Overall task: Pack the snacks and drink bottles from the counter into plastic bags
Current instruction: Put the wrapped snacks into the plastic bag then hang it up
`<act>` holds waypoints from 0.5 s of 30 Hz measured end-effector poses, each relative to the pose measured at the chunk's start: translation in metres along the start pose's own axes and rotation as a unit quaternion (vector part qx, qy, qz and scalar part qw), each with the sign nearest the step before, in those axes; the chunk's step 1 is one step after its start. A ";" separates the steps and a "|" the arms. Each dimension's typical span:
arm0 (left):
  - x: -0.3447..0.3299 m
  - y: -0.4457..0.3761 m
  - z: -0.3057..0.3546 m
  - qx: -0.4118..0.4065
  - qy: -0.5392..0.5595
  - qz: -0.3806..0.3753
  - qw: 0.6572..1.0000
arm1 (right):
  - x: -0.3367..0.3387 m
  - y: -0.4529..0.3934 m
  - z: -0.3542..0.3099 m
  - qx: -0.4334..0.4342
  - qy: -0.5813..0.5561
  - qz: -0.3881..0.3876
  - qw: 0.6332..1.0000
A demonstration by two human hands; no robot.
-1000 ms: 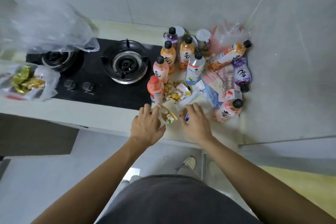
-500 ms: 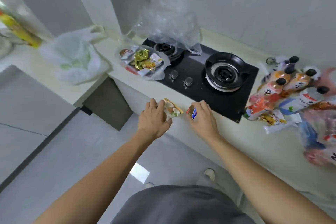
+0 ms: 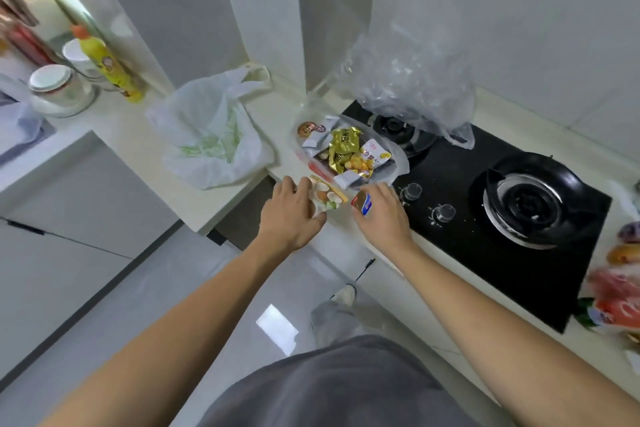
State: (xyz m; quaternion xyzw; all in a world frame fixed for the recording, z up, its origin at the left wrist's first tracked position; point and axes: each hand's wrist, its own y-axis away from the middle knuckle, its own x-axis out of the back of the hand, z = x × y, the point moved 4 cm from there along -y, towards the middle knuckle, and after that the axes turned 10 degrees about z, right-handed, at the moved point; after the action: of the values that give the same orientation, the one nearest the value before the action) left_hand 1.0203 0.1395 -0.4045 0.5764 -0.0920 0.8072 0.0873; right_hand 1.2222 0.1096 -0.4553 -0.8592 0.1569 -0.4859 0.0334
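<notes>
The left hand (image 3: 292,211) is pinching a snack packet (image 3: 327,196) and the right hand (image 3: 379,215) is gripping a small red pack (image 3: 362,203), both hovering at the counter's front edge, just before the open clear bag (image 3: 398,163) already holding snacks (image 3: 346,149). Both packs look light, soft and crinkly, likely slippery, so pinching a sealed edge seems best. A white bag (image 3: 207,135) is lying to the left; the bottles (image 3: 620,295) are waiting past the stove (image 3: 485,211), at the right.
</notes>
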 end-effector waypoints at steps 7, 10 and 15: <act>-0.011 -0.122 -0.008 0.010 0.012 -0.037 0.999 | -0.032 -0.111 0.007 -0.037 0.001 -0.019 0.999; -0.023 -0.163 -0.011 0.005 0.003 -0.057 0.998 | -0.040 -0.144 0.015 -0.066 0.018 -0.028 0.997; -0.048 -0.218 -0.010 -0.014 0.003 -0.074 0.997 | -0.051 -0.171 0.017 -0.077 0.034 -0.032 0.996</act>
State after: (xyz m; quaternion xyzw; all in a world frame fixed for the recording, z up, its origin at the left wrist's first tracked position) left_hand 1.0806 0.3517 -0.4425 0.5779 -0.0603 0.7990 0.1552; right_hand 1.2525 0.2853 -0.4704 -0.8469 0.1678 -0.5018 -0.0536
